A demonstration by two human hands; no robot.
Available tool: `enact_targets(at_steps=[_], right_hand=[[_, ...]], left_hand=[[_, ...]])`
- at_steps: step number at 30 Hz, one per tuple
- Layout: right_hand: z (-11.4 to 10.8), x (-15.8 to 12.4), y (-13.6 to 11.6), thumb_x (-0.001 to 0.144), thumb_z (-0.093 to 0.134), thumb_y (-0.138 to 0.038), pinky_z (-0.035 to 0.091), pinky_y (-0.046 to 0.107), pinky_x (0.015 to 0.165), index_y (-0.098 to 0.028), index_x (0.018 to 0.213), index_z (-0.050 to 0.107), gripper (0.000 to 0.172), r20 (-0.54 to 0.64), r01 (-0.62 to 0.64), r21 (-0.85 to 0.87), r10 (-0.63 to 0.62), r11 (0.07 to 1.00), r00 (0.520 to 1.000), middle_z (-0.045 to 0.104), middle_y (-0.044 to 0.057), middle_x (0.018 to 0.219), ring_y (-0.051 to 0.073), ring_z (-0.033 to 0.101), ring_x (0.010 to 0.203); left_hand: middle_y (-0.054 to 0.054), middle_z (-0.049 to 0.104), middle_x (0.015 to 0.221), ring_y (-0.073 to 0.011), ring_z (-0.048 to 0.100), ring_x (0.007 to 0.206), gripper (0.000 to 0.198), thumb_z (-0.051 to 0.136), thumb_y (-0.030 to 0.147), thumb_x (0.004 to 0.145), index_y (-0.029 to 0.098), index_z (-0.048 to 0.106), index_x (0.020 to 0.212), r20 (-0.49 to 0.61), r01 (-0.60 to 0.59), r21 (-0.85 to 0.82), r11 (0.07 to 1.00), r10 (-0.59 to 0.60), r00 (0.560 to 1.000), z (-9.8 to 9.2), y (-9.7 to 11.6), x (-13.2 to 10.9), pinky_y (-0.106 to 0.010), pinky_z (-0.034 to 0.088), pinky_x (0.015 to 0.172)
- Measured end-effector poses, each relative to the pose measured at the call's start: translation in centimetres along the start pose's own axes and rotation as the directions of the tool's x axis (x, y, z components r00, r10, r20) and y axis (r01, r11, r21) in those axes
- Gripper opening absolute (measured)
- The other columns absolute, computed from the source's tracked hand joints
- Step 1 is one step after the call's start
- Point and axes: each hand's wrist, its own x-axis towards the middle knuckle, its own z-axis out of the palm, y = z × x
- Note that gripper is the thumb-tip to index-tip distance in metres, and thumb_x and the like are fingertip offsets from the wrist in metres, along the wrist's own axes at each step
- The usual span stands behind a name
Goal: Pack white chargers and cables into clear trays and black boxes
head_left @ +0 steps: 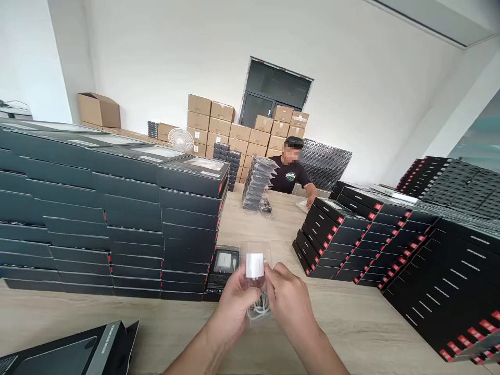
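Observation:
Low over the table, a transparent plastic tray holds a white charger in its upper part. A coiled white cable shows at its lower end. My left hand is closed on the tray's left side, its thumb across the front below the charger. My right hand is closed at the tray's right edge, beside the charger. Just behind my left hand, a black box with a charger picture lies on the table. At the lower left is a black box with its end flap open.
Tall stacks of black boxes stand at left; more black boxes with red labels stand at right. Across the wooden table, a person reaches toward a white item near a stack of plastic-wrapped packs. Cartons stand behind.

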Motion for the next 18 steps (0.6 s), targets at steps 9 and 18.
enact_targets(at_steps=[9, 18], right_hand=[[-0.3, -0.4, 0.9, 0.099, 0.046, -0.033, 0.044, 0.027, 0.062, -0.032, 0.128, 0.068, 0.036, 0.119, -0.191, 0.536, 0.150, 0.822, 0.981, 0.056, 0.002, 0.076, 0.017, 0.058, 0.068], [0.9, -0.3, 0.5, 0.088, 0.063, -0.025, 0.047, 0.029, 0.064, -0.025, 0.098, 0.076, 0.017, 0.004, -0.232, 0.667, 0.307, 0.708, 0.952, 0.071, 0.005, 0.089, 0.018, 0.062, 0.070]], left_hand=[[-0.008, 0.075, 0.101, -0.0248, 0.069, 0.087, 0.058, 0.072, 0.013, 0.062, 0.021, 0.067, 0.119, 0.014, 0.078, -0.169, 0.983, -0.077, 0.997, -0.5, 0.6, -0.3, -0.033, 0.049, 0.076], [-0.003, 0.074, 0.103, -0.0206, 0.067, 0.096, 0.057, 0.077, 0.014, 0.067, 0.026, 0.065, 0.121, -0.087, -0.089, -0.179, 0.980, 0.075, 0.993, -0.6, -0.2, 0.3, -0.031, 0.049, 0.086]])
